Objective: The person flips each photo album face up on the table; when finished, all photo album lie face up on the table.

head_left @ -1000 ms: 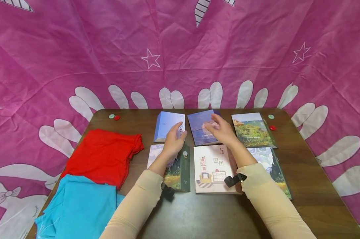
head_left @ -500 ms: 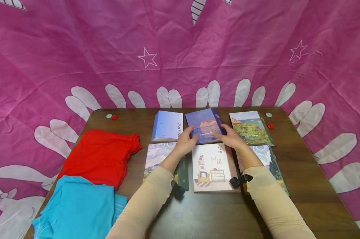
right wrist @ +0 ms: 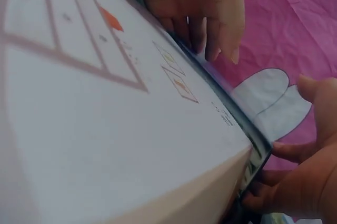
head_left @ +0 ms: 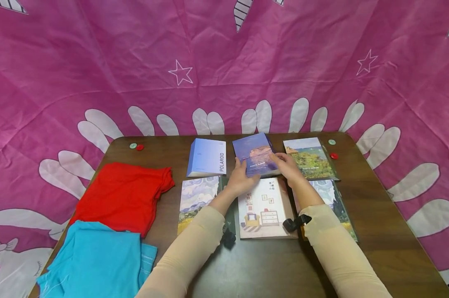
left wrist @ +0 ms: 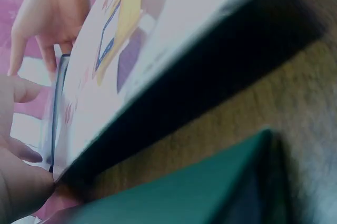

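Observation:
In the head view a purple photo album [head_left: 252, 151] with a pink cliff on its cover lies slightly askew in the middle of the back row. My left hand [head_left: 243, 181] holds its lower left side, the thumb along the near edge. On its right side my right hand [head_left: 289, 169] grips the edge, fingers over the cover. Just in front lies a white album [head_left: 259, 203] with drawn furniture, under my wrists. Both wrist views show this white cover close up, with my left hand [left wrist: 18, 176] and right hand [right wrist: 310, 176] at the purple album's edge beyond it.
A blue Polaroid album [head_left: 208, 157] lies left of the purple one, a garden-picture album [head_left: 309, 159] right. Two landscape albums [head_left: 198, 194] flank the white one, partly under my arms. Red cloth [head_left: 124, 194] and turquoise cloth [head_left: 101, 260] lie left. Buttons [head_left: 334, 156] sit near both back corners.
Both hands have come down from above the albums onto the purple photo album's sides. It has since shifted slightly to the right and away. The other albums have stayed put.

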Available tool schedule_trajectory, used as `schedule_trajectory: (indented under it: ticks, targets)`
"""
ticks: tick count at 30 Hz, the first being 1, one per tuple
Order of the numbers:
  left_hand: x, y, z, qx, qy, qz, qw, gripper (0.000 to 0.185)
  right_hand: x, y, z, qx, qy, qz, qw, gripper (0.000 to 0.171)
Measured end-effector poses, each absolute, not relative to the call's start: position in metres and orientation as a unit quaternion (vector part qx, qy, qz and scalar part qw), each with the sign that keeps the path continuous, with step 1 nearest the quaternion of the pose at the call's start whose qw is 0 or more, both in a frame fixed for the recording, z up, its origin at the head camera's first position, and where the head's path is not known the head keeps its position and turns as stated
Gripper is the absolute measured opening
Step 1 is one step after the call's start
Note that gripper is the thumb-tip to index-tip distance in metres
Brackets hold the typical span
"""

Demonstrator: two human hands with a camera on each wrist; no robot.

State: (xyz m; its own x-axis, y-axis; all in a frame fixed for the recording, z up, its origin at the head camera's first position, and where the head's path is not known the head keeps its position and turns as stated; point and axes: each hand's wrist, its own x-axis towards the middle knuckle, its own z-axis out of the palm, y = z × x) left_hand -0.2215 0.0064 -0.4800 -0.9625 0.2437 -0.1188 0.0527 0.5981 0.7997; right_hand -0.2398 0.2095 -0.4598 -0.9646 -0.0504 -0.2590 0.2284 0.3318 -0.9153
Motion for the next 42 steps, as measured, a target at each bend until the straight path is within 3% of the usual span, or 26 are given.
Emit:
schedule_trajectory:
  ticks: [8,13,21,27,33,42]
  targets:
    - [-0.222,0.010,-0.480,0.069,0.891,0.434,0.117,0.089,-0.243,0.210,-0.466,0.117,0.760,-0.636,0.065,0.044]
    - [-0.223,0.012,-0.475,0.069,0.886,0.439,0.133,0.095,-0.249,0.206,-0.464,0.146,0.736,-0.660,0.020,0.046]
    - [-0.229,0.007,-0.469,0.096,0.843,0.503,0.168,0.098,-0.248,0.195,-0.441,0.144,0.654,-0.743,0.008,0.047]
    - [-0.233,0.002,-0.460,0.115,0.794,0.581,0.137,0.081,-0.241,0.178,-0.427,0.090,0.650,-0.755,0.002,0.044]
    - [-0.237,-0.006,-0.440,0.122,0.780,0.611,0.060,0.068,-0.240,0.165,-0.426,0.041,0.680,-0.732,0.010,0.048]
    - [-0.242,-0.023,-0.427,0.094,0.818,0.568,-0.020,0.064,-0.249,0.155,-0.438,0.005,0.749,-0.653,0.113,0.051]
